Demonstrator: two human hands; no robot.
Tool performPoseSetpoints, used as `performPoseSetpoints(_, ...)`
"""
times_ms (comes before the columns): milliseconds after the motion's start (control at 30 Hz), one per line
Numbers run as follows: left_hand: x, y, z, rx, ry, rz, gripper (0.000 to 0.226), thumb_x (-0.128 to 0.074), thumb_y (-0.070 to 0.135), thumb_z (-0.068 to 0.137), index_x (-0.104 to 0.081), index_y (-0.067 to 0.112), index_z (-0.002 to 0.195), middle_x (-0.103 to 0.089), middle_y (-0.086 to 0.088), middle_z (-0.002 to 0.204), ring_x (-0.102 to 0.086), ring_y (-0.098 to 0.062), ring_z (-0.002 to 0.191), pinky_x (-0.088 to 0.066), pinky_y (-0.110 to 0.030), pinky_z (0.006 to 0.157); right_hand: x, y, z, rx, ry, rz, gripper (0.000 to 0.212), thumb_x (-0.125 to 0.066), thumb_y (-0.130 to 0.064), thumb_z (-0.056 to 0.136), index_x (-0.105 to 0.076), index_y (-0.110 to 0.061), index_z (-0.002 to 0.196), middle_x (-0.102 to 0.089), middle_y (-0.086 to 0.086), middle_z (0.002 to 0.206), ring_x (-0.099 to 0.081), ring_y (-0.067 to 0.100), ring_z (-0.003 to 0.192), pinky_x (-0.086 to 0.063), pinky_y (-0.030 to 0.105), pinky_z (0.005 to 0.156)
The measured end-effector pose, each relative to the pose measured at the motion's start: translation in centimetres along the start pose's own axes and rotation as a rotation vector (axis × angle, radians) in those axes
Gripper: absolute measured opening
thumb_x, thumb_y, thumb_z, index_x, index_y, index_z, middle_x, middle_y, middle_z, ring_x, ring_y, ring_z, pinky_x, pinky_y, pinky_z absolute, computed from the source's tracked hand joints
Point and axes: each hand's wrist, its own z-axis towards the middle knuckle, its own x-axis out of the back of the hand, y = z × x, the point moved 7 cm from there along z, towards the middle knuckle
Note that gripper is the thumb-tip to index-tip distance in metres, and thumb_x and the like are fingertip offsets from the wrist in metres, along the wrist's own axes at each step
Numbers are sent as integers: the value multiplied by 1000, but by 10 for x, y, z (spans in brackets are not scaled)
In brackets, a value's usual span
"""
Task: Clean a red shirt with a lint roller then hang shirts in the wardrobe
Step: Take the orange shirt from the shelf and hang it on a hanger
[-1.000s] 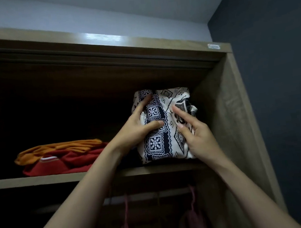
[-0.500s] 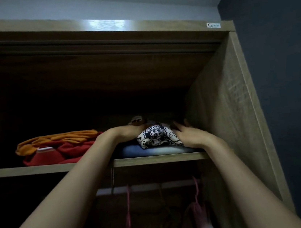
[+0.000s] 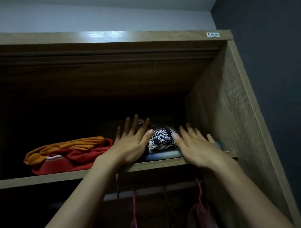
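on the wooden wardrobe shelf (image 3: 40,179), toward its right end, a folded black-and-white patterned cloth (image 3: 160,138) lies on a folded blue garment (image 3: 162,155). the left hand (image 3: 131,146) rests at the cloth's left side, fingers straight and spread, thumb against the fabric. the right hand (image 3: 197,146) is at its right side, fingers likewise fanned apart, gripping nothing. further left on the shelf lies a crumpled red shirt (image 3: 72,159) under an orange garment (image 3: 64,146). below the shelf, pink plastic hangers (image 3: 134,220) hang from a pale rail (image 3: 146,191).
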Motion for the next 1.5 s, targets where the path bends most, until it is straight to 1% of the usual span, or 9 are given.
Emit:
performPoseSetpoints(200,54,12,-38,-189,450,98,63,-13,58,93,-17,33,151,-13,5,161,2,-9,148,5,-26,116,21,-39,-36,134,332,124,55,-18,-49,99,-11,-30,151,-3,-3,161,0,12,146,-5,37,118)
performPoseSetpoints(400,93,-42,-87,-168,576,149,62,-14,56,93,-14,35,151,-2,9,159,8,-6,147,6,-32,118,21,-103,-46,269,485,241,56,-15,-53,93,-18,-39,148,-16,-10,158,-12,5,143,-14,32,114)
performPoseSetpoints(633,122,-145,-127,-6,509,21,66,-17,64,89,-22,36,149,-17,8,159,-5,-9,147,1,-36,119,13,-180,-33,312,381,358,53,-25,-49,97,-23,-34,148,-23,-7,156,-18,12,143,-16,41,114)
performPoseSetpoints(733,115,-175,-131,45,341,-107,74,-23,75,87,-25,34,149,-32,2,155,-28,-16,143,-21,-45,118,-2,-198,-15,274,303,348,51,-32,-46,98,-30,-27,146,-38,0,149,-33,20,137,-27,47,111)
performPoseSetpoints(867,96,-195,-134,207,115,-264,81,-32,72,80,-24,31,149,-43,-10,148,-45,-24,132,-40,-36,106,-18,-206,5,180,222,398,48,-38,-43,99,-42,-17,139,-53,10,136,-46,26,127,-39,41,103)
performPoseSetpoints(1000,94,-201,-128,297,96,-284,73,-37,65,89,-26,26,149,-43,-14,147,-47,-28,130,-40,-35,103,-27,-212,21,92,154,300,50,-34,-50,97,-53,-15,128,-61,13,123,-54,30,116,-45,43,94)
performPoseSetpoints(1167,94,-203,-127,300,94,-270,68,-43,66,88,-36,29,144,-50,-9,142,-52,-25,125,-45,-34,100,-29,-220,27,78,136,221,52,-32,-60,94,-54,-28,127,-60,5,127,-49,29,122,-35,54,103)
performPoseSetpoints(1333,98,-197,-131,172,99,-454,51,-55,53,88,-50,32,134,-59,2,127,-60,-15,111,-54,-32,91,-32,-230,11,160,175,294,40,-40,-60,92,-61,-38,118,-62,-6,123,-49,23,122,-29,55,105)
performPoseSetpoints(1500,111,-198,-134,134,261,-429,25,-60,34,91,-67,27,113,-68,4,106,-62,-11,101,-54,-27,80,-39,-224,20,144,156,439,22,-56,-50,88,-69,-39,102,-68,-9,108,-56,22,113,-39,57,99)
